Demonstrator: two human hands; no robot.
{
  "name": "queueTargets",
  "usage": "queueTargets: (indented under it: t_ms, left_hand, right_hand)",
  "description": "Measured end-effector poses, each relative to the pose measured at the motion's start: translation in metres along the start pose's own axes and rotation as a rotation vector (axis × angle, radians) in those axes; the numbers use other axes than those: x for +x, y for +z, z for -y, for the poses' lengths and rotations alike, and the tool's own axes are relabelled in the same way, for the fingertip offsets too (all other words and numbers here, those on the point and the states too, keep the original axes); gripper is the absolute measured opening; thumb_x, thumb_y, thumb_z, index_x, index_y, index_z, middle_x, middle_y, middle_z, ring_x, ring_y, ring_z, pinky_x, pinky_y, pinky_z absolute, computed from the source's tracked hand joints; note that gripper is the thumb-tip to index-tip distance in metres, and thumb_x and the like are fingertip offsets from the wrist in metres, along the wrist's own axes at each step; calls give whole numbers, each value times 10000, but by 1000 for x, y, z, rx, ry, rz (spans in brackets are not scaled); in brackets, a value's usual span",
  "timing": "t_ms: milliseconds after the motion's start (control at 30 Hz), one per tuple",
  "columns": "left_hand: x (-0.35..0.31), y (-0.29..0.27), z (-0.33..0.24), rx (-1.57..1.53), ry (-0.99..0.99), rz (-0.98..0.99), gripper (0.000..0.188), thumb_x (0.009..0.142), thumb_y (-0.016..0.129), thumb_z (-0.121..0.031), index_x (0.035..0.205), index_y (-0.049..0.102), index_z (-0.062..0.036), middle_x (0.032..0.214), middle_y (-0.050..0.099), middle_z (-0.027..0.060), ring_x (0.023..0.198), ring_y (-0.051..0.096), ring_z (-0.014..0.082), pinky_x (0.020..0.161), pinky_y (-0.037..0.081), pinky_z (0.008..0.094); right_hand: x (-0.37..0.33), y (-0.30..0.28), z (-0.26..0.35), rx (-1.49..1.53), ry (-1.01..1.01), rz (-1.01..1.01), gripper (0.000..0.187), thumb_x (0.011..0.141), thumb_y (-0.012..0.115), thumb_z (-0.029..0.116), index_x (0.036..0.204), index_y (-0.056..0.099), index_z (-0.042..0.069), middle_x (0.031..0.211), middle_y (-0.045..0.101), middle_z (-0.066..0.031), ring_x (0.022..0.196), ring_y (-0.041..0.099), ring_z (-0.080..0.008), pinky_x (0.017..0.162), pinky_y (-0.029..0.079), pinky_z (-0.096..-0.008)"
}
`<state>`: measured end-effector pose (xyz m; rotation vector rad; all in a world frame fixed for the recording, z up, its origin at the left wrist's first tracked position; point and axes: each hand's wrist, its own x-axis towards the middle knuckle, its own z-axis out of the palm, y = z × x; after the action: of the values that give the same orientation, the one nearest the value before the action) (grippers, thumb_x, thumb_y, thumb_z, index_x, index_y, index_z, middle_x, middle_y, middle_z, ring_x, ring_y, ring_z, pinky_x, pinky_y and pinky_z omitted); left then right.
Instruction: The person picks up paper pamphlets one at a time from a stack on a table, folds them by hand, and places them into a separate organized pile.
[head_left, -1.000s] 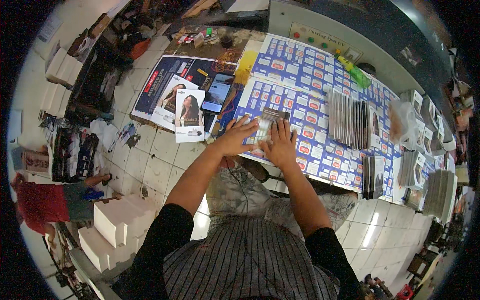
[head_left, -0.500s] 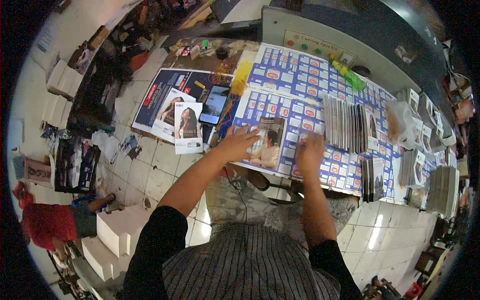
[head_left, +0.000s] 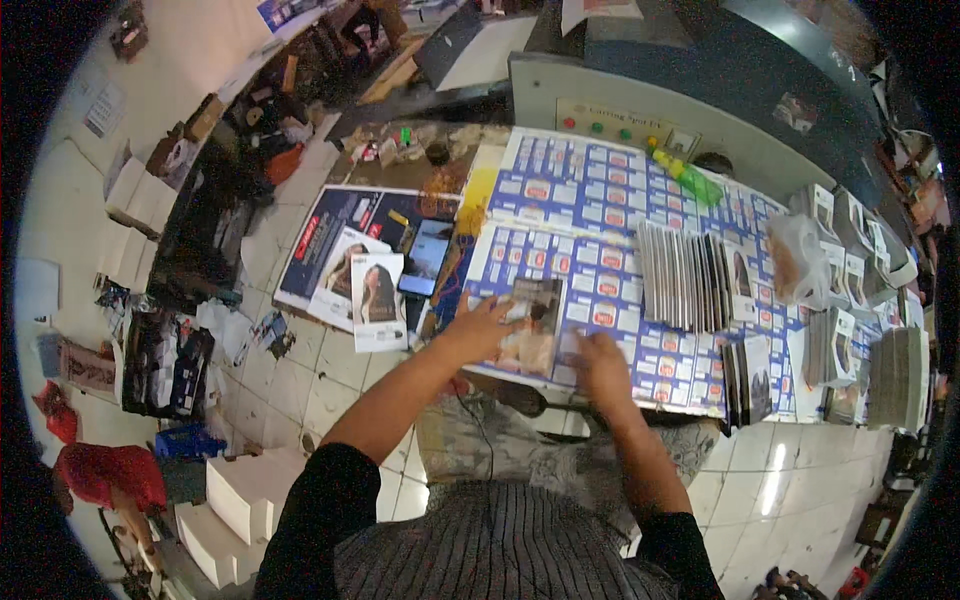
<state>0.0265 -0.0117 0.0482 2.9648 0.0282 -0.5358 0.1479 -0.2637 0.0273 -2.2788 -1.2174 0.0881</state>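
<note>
A small stack of printed sheets [head_left: 541, 300] with a picture of a person lies near the table's front edge. My left hand [head_left: 478, 332] rests over its left side with the fingers spread. Just right of the stack is my right hand [head_left: 603, 368], smeared by motion, so its fingers are hard to make out. Further right stands a long row of upright folded cards or boxes [head_left: 690, 278], with a shorter row of dark ones [head_left: 745, 380] in front. To the left lie white printed boxes [head_left: 379, 303] with a portrait on them.
Blue-and-white printed sheets [head_left: 520, 195] cover the table. A phone [head_left: 427, 256] lies on the left on dark printed sheets. A green bottle [head_left: 697, 184] lies at the back before a grey machine panel [head_left: 590, 95]. Bundled stacks [head_left: 897, 377] stand at the right end.
The whole view has tilted, so the table sits lower in the picture. My right hand has moved toward the stack's near right corner. My left hand stays on the stack's left side.
</note>
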Motion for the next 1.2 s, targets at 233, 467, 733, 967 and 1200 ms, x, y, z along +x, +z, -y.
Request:
queueTargets:
  t_ms: [233, 467, 733, 967, 1200]
  left_hand:
    - [-3, 7, -3, -8, 6, -73, 864, 744, 812, -320, 1497, 390, -366, 1556, 353, 84, 1419, 347, 359, 1075, 193, 727]
    - [-3, 3, -7, -6, -7, -30, 856, 754, 805, -344, 1499, 383, -371, 1570, 330, 89, 1433, 327, 354, 1077, 190, 729]
    - [-2, -2, -5, -16, -30, 31, 857, 783, 784, -338, 1518, 345, -369, 1599, 283, 93, 1456, 279, 363, 1100, 153, 718]
    - [-7, -1, -6, -31, -24, 66, 837, 821, 751, -359, 1535, 314, -368, 1628, 235, 88, 1490, 214, 360, 1135, 147, 659]
    - [-8, 46, 16, -185, 63, -127, 803, 867, 698, -419, 1550, 312, -250, 1657, 151, 78, 1520, 124, 341, 1186, 150, 560]
  right_hand:
    - [74, 7, -24, -290, 126, -91, 519, 842, 691, 253, 1348, 582, 225, 997, 596, -80, 982, 592, -279, 794, 484, -455]
    - [79, 4, -33, -184, -2, -20, 501, 832, 687, 224, 1326, 600, 228, 978, 627, -136, 926, 632, -320, 763, 530, -451]
    - [-17, -17, 2, -81, -407, 318, 501, 800, 687, 218, 1296, 620, 240, 893, 582, -120, 884, 627, -325, 744, 518, -478]
    - [34, -7, -36, -167, 204, -61, 608, 799, 726, 185, 1374, 540, 126, 1193, 585, -162, 1098, 568, -340, 891, 489, -457]
    - [25, 63, 16, 899, 465, -124, 791, 758, 815, 323, 1350, 455, -59, 1269, 589, -290, 1140, 612, -414, 974, 491, -464]
